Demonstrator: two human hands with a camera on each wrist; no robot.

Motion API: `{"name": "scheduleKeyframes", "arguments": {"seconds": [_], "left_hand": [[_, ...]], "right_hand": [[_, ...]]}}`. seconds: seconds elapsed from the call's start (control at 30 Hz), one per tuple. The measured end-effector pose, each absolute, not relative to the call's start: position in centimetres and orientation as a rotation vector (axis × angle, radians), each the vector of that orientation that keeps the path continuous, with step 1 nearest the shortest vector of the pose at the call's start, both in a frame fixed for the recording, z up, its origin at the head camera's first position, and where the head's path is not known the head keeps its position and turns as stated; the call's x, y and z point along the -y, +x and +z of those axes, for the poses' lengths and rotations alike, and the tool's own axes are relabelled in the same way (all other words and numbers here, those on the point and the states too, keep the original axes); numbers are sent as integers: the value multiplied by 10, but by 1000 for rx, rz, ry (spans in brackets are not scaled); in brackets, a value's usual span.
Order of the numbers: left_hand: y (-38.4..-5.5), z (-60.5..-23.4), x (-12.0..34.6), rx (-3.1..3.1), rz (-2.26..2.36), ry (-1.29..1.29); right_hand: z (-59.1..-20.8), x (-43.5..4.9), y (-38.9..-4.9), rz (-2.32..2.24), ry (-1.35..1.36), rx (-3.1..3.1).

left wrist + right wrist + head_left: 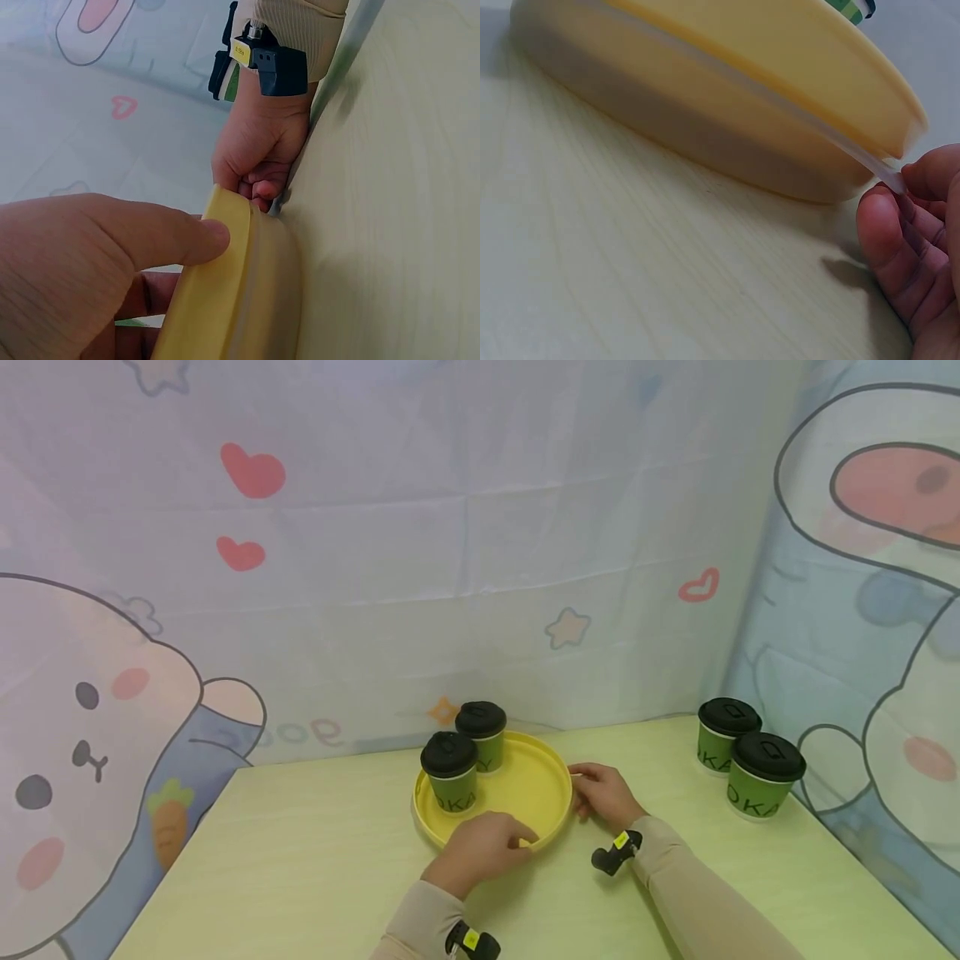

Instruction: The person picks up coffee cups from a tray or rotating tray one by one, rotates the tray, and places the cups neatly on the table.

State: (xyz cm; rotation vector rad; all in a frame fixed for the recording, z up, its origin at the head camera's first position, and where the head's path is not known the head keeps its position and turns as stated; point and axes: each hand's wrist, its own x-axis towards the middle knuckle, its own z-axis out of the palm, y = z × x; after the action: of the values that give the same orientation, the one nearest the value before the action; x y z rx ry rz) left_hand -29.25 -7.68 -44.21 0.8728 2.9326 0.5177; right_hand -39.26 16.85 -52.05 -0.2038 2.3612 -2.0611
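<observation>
A round yellow tray rests on the table, carrying two green paper coffee cups with black lids: a nearer one and a farther one. My left hand grips the tray's near rim, its thumb on the outer side and the fingers partly hidden behind. At the tray's right edge is my right hand. In the right wrist view a thin whitish strip runs along the tray's side, and the right thumb and a finger pinch its end. What the strip is made of I cannot tell.
Two more lidded green coffee cups, one farther back and one nearer, stand by the table's right edge. A printed cloth hangs behind the pale table and along its right side.
</observation>
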Motion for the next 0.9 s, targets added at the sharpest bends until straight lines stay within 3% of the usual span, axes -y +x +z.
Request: {"name": "scheduleKeyframes", "arguments": {"seconds": [0.53, 0.9], "left_hand": [[-302, -430, 58, -2974, 480, 719], [-313, -450, 33, -2971, 512, 757]], "right_hand": [[-520, -169, -391, -2072, -179, -2356], [-515, -168, -388, -2068, -164, -2356]]}}
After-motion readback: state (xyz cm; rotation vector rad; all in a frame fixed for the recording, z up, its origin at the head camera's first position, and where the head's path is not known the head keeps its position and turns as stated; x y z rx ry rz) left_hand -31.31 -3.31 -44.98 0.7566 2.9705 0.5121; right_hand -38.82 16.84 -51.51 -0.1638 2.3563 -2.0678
